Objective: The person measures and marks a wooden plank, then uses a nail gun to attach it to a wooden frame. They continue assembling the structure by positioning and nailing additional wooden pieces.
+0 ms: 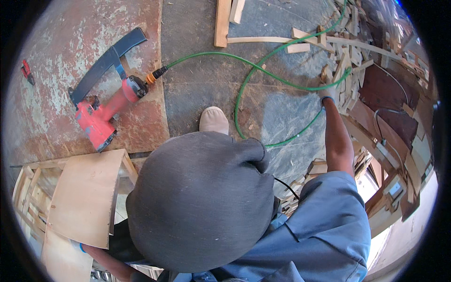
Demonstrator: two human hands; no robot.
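Plywood sheet (84, 197), pale and slightly bowed, is at lower left of the frame, against a light wooden framework (29, 188). A second pale sheet (66, 261) shows below it, near the bottom edge. From my remote seat I log the left hand (76, 245) where the two sheets meet; only a little shows beyond its blue wristband, so I cannot tell how far its fingers are closed or whether they have hold of anything.

Lower centre: dark grey clothing (197, 202) fills my view, with blue-grey cloth (329, 211) to its right. Just above, one beige shoe tip (214, 120).

Left, above the sheets: red air tool (110, 105) with a long dark magazine (101, 66), lying on a worn reddish board (47, 117). An orange-and-black coupling (155, 75) joins it to a green hose (211, 53), which loops through the centre and leaves at the top edge, right of centre.

Upper right: the right arm is outstretched, its pale-gloved right hand (327, 92) at the heaped wood offcuts (345, 66), hose crossing beside it. Finger closure is too small for me to read; I cannot tell if a piece is gripped.

Farthest, top centre: an upright wooden strip (222, 23).
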